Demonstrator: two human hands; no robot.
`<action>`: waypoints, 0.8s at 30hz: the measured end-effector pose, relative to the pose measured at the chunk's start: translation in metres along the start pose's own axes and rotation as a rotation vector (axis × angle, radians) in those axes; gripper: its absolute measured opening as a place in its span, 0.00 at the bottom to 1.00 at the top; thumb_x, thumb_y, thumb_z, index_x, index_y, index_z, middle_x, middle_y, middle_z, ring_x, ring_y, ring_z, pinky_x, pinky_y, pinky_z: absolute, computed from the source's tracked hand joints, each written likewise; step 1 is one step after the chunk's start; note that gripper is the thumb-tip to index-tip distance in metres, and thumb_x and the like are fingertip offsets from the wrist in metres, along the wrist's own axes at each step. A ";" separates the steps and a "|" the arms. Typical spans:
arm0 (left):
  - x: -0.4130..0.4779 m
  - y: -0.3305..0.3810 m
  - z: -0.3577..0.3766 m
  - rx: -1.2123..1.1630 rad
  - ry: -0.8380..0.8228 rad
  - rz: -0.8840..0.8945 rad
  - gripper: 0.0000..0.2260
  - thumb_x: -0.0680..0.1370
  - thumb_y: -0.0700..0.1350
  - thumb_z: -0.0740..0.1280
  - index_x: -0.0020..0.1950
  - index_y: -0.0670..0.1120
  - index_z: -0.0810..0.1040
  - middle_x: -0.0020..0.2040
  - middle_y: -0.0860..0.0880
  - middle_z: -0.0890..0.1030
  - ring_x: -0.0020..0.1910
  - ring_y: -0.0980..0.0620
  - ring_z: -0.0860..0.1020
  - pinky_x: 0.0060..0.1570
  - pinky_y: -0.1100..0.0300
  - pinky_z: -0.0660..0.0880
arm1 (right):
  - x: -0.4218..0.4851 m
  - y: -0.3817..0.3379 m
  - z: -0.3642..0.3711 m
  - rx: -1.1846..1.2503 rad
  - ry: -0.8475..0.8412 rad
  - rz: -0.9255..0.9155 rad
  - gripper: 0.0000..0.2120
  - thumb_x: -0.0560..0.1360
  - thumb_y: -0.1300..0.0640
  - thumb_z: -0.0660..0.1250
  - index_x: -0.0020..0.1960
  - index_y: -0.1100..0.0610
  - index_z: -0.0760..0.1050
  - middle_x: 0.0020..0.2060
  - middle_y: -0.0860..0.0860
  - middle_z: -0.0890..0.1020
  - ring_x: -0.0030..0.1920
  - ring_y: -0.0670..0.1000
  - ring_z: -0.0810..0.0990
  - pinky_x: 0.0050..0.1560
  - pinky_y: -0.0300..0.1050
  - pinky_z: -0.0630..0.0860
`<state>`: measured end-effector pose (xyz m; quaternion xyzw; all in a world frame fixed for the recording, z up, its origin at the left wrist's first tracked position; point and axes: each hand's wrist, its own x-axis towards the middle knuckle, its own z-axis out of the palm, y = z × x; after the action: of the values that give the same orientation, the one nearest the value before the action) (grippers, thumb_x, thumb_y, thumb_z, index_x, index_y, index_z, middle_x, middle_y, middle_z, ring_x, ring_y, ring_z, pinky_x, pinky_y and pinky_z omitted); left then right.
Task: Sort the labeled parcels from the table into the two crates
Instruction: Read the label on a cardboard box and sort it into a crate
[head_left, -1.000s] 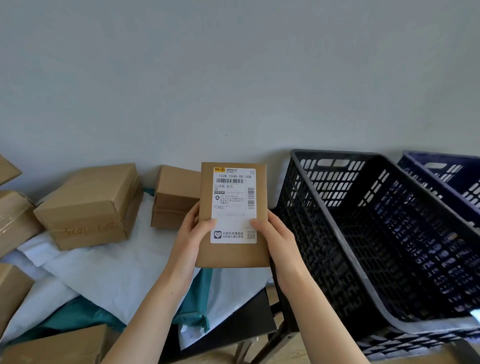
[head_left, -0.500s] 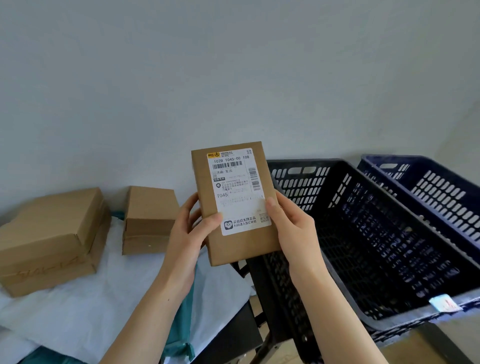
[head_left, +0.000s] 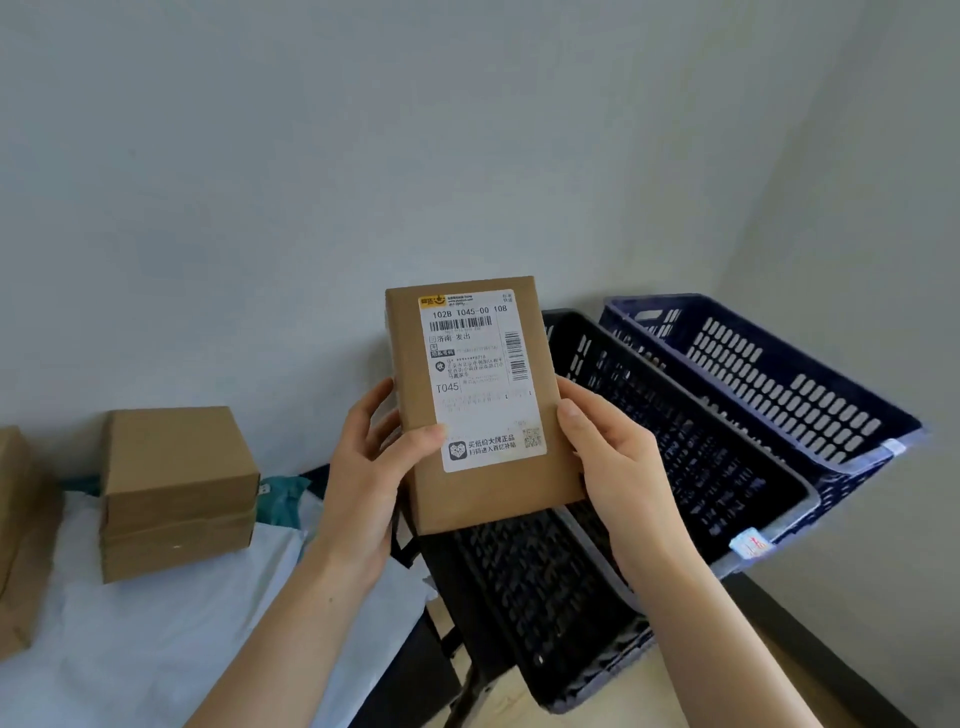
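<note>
My left hand (head_left: 363, 478) and right hand (head_left: 610, 467) pinch the T045 parcel (head_left: 483, 405) by its edges, now swung across to the black crate (head_left: 691, 431), ready to drop

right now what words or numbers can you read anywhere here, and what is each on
"102B T045-00 108": top of the white label on the held parcel
"济南 发出": same label, under the barcode
"T045": same label, left side
"买低价大牌正品" and "扫码进入百亿补贴": same label, bottom
Fine address print and barcode digits: too small to read
Sticker on the black crate rim, sticker on the blue crate rim: too blurred to read
</note>
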<state>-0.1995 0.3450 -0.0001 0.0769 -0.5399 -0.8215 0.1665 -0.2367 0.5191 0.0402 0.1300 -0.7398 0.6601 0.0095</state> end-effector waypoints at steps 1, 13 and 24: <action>0.002 -0.002 0.005 -0.011 -0.017 -0.004 0.33 0.62 0.45 0.74 0.66 0.57 0.71 0.57 0.51 0.82 0.54 0.50 0.81 0.37 0.62 0.78 | -0.002 -0.001 -0.006 -0.019 0.023 0.001 0.13 0.81 0.56 0.59 0.61 0.45 0.77 0.49 0.40 0.84 0.50 0.38 0.81 0.49 0.36 0.79; 0.022 -0.005 0.078 0.015 -0.056 0.046 0.30 0.65 0.47 0.73 0.66 0.56 0.70 0.57 0.54 0.82 0.54 0.54 0.81 0.45 0.60 0.78 | 0.028 -0.005 -0.079 -0.084 0.035 -0.035 0.12 0.81 0.56 0.60 0.51 0.42 0.79 0.44 0.38 0.84 0.45 0.37 0.81 0.47 0.37 0.79; 0.088 -0.052 0.203 0.197 0.040 0.047 0.17 0.78 0.47 0.65 0.66 0.57 0.71 0.56 0.55 0.82 0.49 0.59 0.80 0.36 0.66 0.75 | 0.146 0.026 -0.194 -0.055 -0.154 -0.035 0.12 0.80 0.54 0.63 0.62 0.46 0.78 0.49 0.40 0.84 0.51 0.40 0.81 0.56 0.43 0.78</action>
<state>-0.3538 0.5078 0.0392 0.0963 -0.6164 -0.7585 0.1882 -0.4139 0.6852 0.0667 0.1932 -0.7537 0.6273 -0.0323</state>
